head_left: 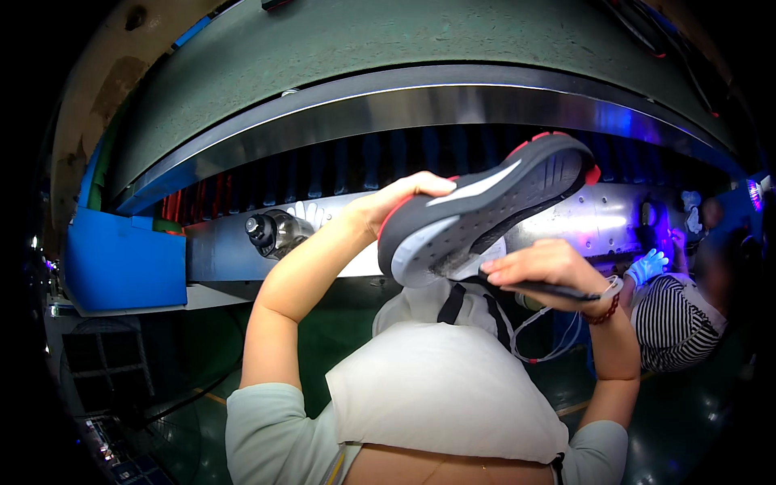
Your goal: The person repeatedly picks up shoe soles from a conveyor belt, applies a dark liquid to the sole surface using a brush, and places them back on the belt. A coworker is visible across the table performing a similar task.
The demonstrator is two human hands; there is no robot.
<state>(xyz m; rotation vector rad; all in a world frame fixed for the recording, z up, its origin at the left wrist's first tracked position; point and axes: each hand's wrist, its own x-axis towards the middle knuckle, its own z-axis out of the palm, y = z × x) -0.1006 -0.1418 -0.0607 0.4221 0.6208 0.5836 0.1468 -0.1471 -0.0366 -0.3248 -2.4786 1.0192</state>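
My left hand (408, 196) is closed on the side of a shoe sole (493, 198), holding it up and tilted in front of me. The sole is dark grey with a pale grey inner face dotted with small holes, and red shows at its ends. A dark-handled brush (546, 288) is in my right hand (546, 265), fingers wrapped round it. Its pale head and bristles meet the inner face near the sole's lower end. Whether the bristles press firmly I cannot tell.
Beyond the sole runs a green conveyor belt (388, 40) with a metal edge (404, 99). A clear bottle with a black cap (275, 233) stands on the metal shelf (214, 252). At left is a blue panel (125, 263). At right works a person in stripes (675, 323), gloved in white.
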